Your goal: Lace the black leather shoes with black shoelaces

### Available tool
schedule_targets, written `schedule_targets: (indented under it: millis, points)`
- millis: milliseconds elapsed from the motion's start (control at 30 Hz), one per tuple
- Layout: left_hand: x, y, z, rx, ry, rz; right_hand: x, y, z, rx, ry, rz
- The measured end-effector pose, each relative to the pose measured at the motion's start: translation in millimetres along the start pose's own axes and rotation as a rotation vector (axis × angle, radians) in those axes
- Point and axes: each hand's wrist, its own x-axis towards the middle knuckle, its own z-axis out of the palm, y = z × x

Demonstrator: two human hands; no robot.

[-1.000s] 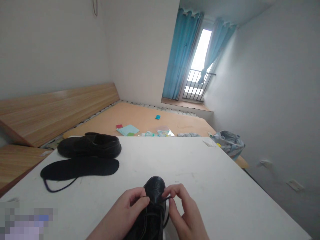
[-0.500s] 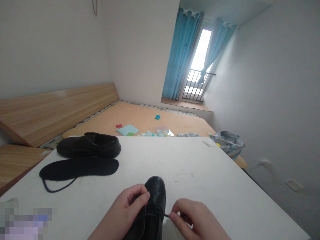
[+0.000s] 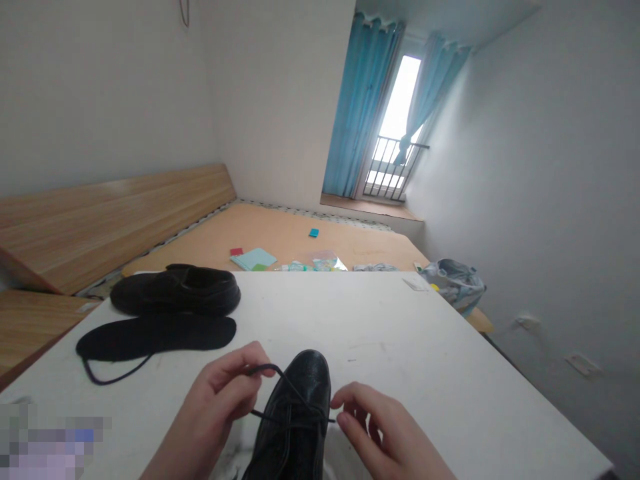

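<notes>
A black leather shoe [image 3: 313, 373] points away from me at the table's near edge. My left hand [image 3: 227, 380], left of the toe, pinches a black shoelace [image 3: 290, 383] that runs in a loop from the shoe's eyelets. At the shoe's right side is my right hand [image 3: 370, 423], its thumb and index finger slightly apart. A short lace end sticks out of the shoe just by the thumb tip. Farther left lie a second black shoe [image 3: 175, 291] and a black insole [image 3: 157, 337], with another loose lace [image 3: 120, 380] curling out beside it.
The white table [image 3: 425, 360] spans the foreground. Beyond it, an orange bed surface [image 3: 280, 227] holds a pale green notebook [image 3: 254, 259], a small blue item [image 3: 314, 233] and plastic packets. A clear plastic bag [image 3: 455, 283] sits past the right corner.
My left hand has moved left and up from the toe, drawing out a loop of lace. My right fingers have parted from the lace end, which now sticks out less.
</notes>
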Motion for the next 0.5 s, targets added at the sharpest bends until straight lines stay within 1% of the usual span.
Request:
schedule_targets:
  millis: [67, 133, 167, 233, 300, 400, 433, 500]
  points:
    - [-3, 3, -3.0, -0.075, 0.175, 0.157, 0, 0, 1, 0.031, 0.044, -0.008]
    - [-6, 7, -4.2, -0.136, 0.327, 0.327, 1, -1, 2, 0.047, 0.071, -0.063]
    - [-7, 8, -4.5, -0.169, 0.368, 0.393, 2, -2, 3, 0.051, 0.073, -0.098]
    - [-8, 11, -4.7, -0.220, 0.376, 0.458, 6, -6, 7, 0.053, 0.061, -0.165]
    - [-8, 11, -4.0, -0.159, 0.373, 0.432, 10, -12, 11, 0.055, 0.032, -0.209]
    - [-8, 9, 1.0, 0.165, 0.389, 0.277, 17, -21, 17, 0.045, 0.013, -0.221]
    - [-8, 8, 3.4, 0.272, 0.379, 0.230, 18, -24, 18, 0.037, 0.014, -0.211]
    - [-7, 8, 7.5, 0.416, 0.313, 0.167, 21, -27, 19, 0.033, 0.017, -0.195]
